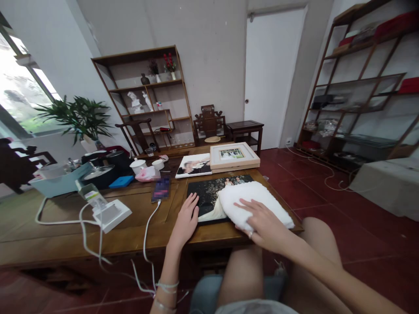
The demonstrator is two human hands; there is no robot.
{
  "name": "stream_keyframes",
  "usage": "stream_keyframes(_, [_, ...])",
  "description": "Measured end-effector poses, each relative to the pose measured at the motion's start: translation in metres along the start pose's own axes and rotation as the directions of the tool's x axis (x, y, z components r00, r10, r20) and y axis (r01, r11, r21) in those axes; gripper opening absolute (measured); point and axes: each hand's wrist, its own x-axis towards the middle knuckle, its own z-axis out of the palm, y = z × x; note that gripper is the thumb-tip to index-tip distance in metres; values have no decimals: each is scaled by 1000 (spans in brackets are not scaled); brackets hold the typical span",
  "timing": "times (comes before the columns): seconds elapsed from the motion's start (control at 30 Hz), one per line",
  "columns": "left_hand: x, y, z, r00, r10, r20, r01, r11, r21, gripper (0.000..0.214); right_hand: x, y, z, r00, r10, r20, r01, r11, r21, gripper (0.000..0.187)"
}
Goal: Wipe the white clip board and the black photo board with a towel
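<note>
A dark photo panel [206,196] lies flat near the front edge of the wooden table, printed with people and a pale flowing gown. My left hand [189,216] rests with outstretched fingers on its left edge. A thick, fluffy white cloth [262,196] covers the panel's right part and reaches past it toward the table corner. My right hand [262,222] holds this cloth, fingers pressed on its top and the thumb at its near edge. Whatever part of the panel is under the cloth is hidden.
Behind the panel are a framed photo [234,155] and another photo panel [194,165]. To the left, a phone [160,189] on a white cable, a white box [111,215], a blue box [121,182], cups [137,165] and a light-blue bin [49,185] occupy the table [137,237].
</note>
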Motion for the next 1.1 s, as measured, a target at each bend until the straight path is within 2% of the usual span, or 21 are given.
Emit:
stream_keyframes(0.1, [1,0,-1,1000,-2,17,2,1000,-5,38,22,28,4,1000,7,-29,-8,999,-31,24])
stream_keyframes(0.23, [2,-1,-2,1000,-1,29,1,1000,-12,38,57,66,6,1000,30,7,-29,992,-122,36])
stream_keyframes(0.33, [2,-2,-2,1000,-3,25,3,1000,-22,38,74,79,4,998,64,21,-60,985,-160,37])
stream_keyframes(0.47, [2,-2,0,1000,-11,3,11,999,-30,37,68,66,2,996,83,22,-78,981,-177,37])
stream_keyframes(0.7, [3,-3,2,999,-15,-31,13,999,-45,35,-2,-5,-7,996,82,45,-78,993,-87,26])
stream_keyframes(0.8, [3,-3,2,1000,-14,3,14,999,-33,37,-15,-20,-12,992,99,79,-93,993,-75,26])
stream_keyframes(0.9, [3,-3,1,999,-13,38,14,1000,-12,39,-5,-13,-12,991,111,80,-104,991,-83,29])
stream_keyframes(1.1, [2,-4,-1,999,4,50,-3,1000,-16,40,47,39,2,986,159,52,-150,978,-142,35])
